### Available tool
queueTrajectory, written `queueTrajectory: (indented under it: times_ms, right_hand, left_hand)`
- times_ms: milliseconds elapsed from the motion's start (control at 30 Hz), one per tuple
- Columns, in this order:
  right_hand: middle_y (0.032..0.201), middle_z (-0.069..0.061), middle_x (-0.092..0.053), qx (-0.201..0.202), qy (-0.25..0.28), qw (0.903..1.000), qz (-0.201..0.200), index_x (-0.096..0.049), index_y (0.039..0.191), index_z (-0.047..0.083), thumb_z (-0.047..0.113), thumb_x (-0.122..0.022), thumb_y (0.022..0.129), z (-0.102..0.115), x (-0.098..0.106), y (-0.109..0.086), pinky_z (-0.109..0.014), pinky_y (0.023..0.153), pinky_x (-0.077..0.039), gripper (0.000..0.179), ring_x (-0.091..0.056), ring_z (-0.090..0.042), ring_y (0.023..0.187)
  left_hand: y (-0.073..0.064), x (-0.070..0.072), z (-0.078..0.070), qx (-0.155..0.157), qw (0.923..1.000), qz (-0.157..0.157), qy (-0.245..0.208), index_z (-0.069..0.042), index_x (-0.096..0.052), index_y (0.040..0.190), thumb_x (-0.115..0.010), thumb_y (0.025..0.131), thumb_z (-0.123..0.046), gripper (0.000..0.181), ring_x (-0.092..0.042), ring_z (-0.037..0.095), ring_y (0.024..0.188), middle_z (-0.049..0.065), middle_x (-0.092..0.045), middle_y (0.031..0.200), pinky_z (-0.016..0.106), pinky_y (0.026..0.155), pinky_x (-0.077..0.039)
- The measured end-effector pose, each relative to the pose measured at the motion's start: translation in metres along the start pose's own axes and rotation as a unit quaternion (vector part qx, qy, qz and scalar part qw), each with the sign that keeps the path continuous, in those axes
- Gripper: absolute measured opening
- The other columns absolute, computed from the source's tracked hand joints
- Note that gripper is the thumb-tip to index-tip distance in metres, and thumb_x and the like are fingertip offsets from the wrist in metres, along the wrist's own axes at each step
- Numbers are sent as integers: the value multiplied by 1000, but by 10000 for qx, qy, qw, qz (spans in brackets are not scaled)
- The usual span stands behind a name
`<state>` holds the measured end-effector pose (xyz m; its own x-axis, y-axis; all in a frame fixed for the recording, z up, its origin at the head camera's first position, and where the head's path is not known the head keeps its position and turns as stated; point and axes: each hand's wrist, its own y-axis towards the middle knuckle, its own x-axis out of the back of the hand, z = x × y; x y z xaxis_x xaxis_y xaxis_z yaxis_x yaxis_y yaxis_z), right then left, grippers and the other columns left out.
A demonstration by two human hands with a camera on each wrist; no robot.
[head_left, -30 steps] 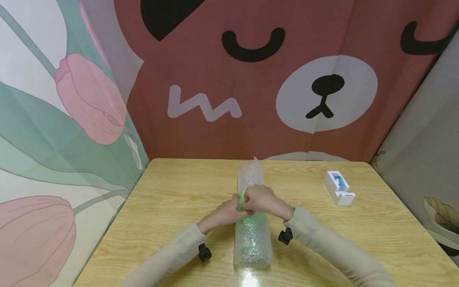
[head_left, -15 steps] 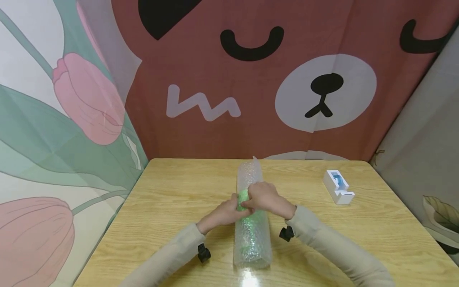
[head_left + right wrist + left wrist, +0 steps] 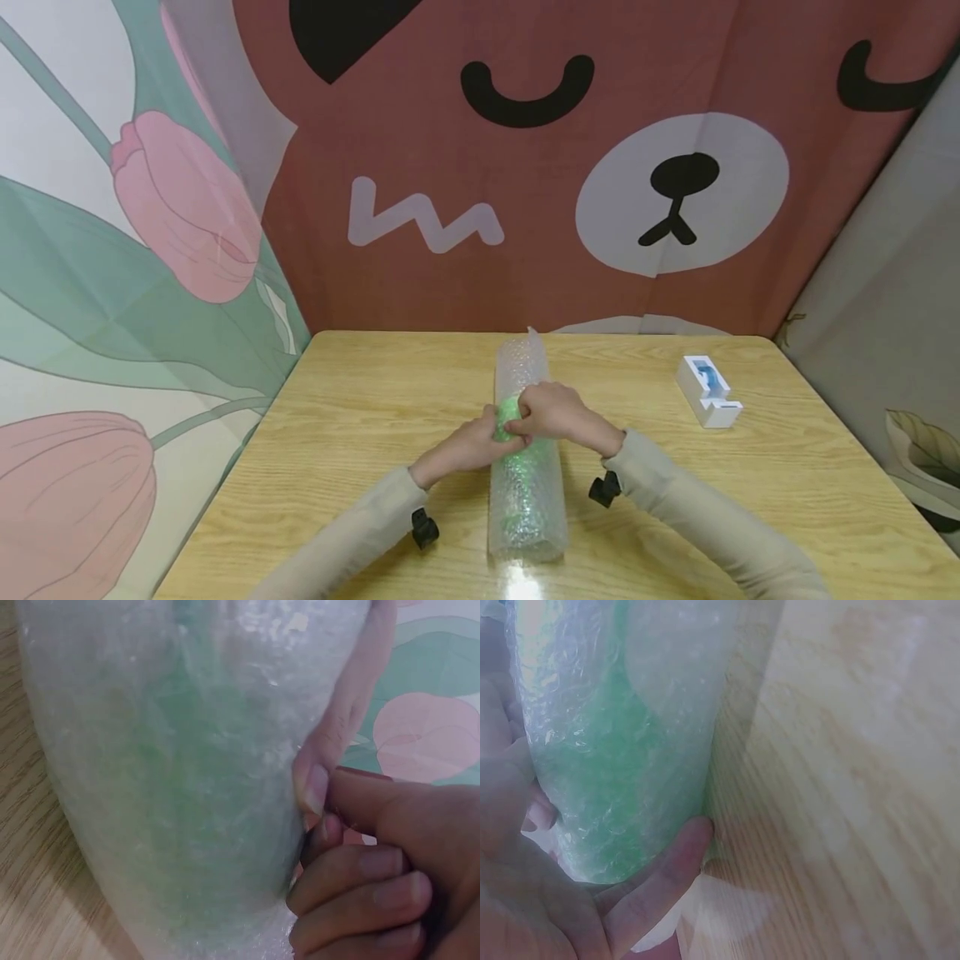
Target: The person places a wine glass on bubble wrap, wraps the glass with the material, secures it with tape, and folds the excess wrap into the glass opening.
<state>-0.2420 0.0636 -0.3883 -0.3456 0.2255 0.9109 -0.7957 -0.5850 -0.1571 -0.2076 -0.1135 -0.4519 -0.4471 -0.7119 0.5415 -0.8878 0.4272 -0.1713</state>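
Note:
A long roll of bubble wrap (image 3: 527, 508) lies on the table, pointing away from me, with something green showing through it. My left hand (image 3: 468, 443) grips the roll from the left; in the left wrist view its fingers curl against the wrap (image 3: 622, 750). From the right, my right hand (image 3: 558, 412) meets it near the roll's middle. The right wrist view shows the right hand (image 3: 367, 892) with fingers curled and pinching at the wrap's side, beside the left thumb (image 3: 319, 772). What exactly lies between the right fingertips is mostly hidden.
A white tape dispenser (image 3: 708, 396) with a blue core stands at the right rear of the wooden table (image 3: 360, 392). Printed curtains (image 3: 420, 292) hang behind the table and at both sides. A small black camera sits on each wrist.
The right hand has shifted very slightly rightward, and more green shows between the two hands. The left hand keeps its hold, and the roll has hardly moved.

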Motion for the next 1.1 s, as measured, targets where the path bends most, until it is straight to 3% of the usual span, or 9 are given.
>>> queueTrajectory:
  times_ms: [167,367,500,633,900,1100]
  right_hand:
    - [45,8,-25,376,513,9978,193,-40,52,18,31,-71,93,-7,1,0,-24,44,-17,53,-17,-8,44]
    - [45,9,-26,249,468,9985,129,-41,52,18,32,-72,93,-8,-1,0,-23,45,-19,53,-20,-7,45]
    - [45,9,-26,69,252,9996,70,-41,51,18,36,-72,92,-6,-2,-1,-23,44,-19,55,-20,-7,45]
    - [45,8,-27,45,230,9997,91,-42,52,18,39,-72,92,-8,-2,-1,-23,44,-19,54,-21,-8,45]
    - [54,6,-44,341,1077,9923,517,-54,65,16,34,-68,95,-22,5,-2,-24,44,-33,38,-37,-8,44]
    - [52,5,-41,148,1123,9921,529,-54,64,13,36,-69,95,-26,6,-4,-24,44,-36,41,-40,-9,42]
  left_hand:
    - [-1,0,1,9,10000,0,-84,3,-34,128,-60,94,-56,72,-40,10,55,2,-48,78,26,50,-35]
    - [0,-1,2,-40,9999,-3,-104,1,-34,125,-59,95,-55,68,-41,10,57,2,-50,81,26,51,-35]
    - [0,-1,1,34,10000,-3,-55,6,-32,134,-59,94,-56,78,-42,10,56,1,-50,78,26,51,-36]
    - [0,-1,1,150,9999,4,24,12,-19,147,-58,93,-59,97,-45,12,55,1,-51,75,27,50,-38]
    - [-2,-1,-1,207,9995,-7,234,14,-9,151,-57,93,-60,105,-59,16,68,6,-60,86,29,58,-48]
    - [-2,-1,-2,244,9993,-24,293,15,-8,151,-56,93,-62,108,-62,16,75,15,-64,101,31,64,-51]
